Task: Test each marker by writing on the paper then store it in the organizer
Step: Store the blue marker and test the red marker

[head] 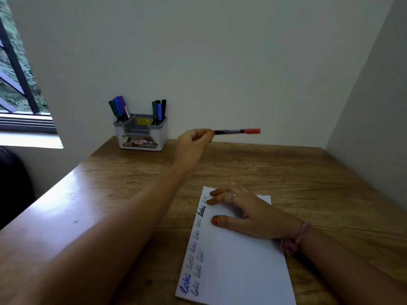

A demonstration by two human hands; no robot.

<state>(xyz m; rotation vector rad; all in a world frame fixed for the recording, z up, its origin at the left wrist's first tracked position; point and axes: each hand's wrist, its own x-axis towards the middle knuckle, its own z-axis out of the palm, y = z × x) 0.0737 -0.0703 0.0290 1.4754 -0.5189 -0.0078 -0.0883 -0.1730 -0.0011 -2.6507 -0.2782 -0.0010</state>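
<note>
My left hand is stretched out over the desk and pinches the black end of a red-capped marker, which lies level in the air with its cap pointing right. The grey and white organizer stands at the back left against the wall, just left of that hand, with several capped markers upright in its left and right compartments. My right hand rests flat on the white paper, fingers spread. Several coloured words run along the paper's left edge.
The wooden desk sits in a corner, with a wall behind and a wall close on the right. A window is at the far left. A dark shape lies beside the desk's left edge.
</note>
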